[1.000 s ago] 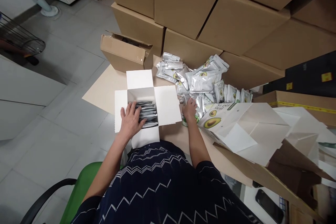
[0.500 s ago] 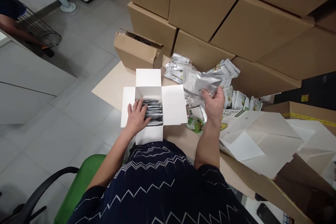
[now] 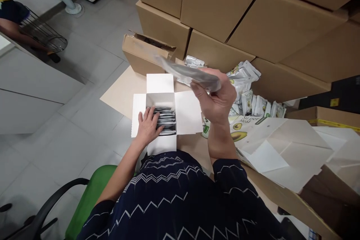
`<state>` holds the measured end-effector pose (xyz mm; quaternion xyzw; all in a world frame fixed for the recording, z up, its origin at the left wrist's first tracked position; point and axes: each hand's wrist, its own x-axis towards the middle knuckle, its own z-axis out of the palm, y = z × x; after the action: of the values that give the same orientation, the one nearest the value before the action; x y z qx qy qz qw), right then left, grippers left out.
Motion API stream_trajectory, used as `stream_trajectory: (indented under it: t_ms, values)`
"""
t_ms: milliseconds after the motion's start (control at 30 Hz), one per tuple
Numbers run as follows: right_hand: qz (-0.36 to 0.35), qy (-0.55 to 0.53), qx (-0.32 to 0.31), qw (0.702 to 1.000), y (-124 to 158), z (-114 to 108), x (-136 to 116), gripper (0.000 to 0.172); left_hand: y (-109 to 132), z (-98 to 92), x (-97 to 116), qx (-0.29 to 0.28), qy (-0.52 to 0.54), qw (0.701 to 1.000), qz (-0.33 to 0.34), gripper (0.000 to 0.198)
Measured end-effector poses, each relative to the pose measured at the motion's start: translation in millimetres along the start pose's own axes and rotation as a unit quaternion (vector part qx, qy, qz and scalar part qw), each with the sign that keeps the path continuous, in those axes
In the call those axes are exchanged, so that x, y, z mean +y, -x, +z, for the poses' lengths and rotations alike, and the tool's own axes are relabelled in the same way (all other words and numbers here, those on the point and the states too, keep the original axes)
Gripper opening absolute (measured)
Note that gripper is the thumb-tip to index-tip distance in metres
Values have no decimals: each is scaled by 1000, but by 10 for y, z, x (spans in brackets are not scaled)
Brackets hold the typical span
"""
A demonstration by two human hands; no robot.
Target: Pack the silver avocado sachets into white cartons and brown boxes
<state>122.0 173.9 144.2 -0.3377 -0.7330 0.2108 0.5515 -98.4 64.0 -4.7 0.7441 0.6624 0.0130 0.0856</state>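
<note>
A white carton [image 3: 189,113] stands upright with its flaps folded out, close against my body. Inside it, several flat pouches [image 3: 168,119] are packed on edge in a row, with a gap at the far end. My left hand [image 3: 147,126] lies over the carton's left side with fingers spread, the tips touching the pouches. Above and to the right of the carton, my right hand [image 3: 216,99] grips a silver pouch [image 3: 187,72] by one end, tilted and seen nearly edge-on. Loose pouches [image 3: 244,77] lie piled behind that hand, some printed with green and avocado pictures.
Large brown boxes [image 3: 219,3] are stacked along the back. A smaller open brown box [image 3: 143,54] stands behind the carton. Printed white cardboard [image 3: 270,146] lies at the right. A green chair [image 3: 95,191] is at lower left. Another person sits near a wire basket [image 3: 53,35].
My right hand has lifted the silver pouch and swung it left toward the carton, turning it nearly edge-on. My left hand has stayed on the pouches in the carton.
</note>
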Motion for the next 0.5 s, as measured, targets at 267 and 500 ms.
stream_trajectory:
  t_ms: [267,500]
  values:
    - [47,96,-386,916,-19,569,498,18,-7,26,-12,5,8,1000,-3,60]
    - [82,180,-607,770,92,1192,916,23,-2,13,-18,8,10,1000,0,59]
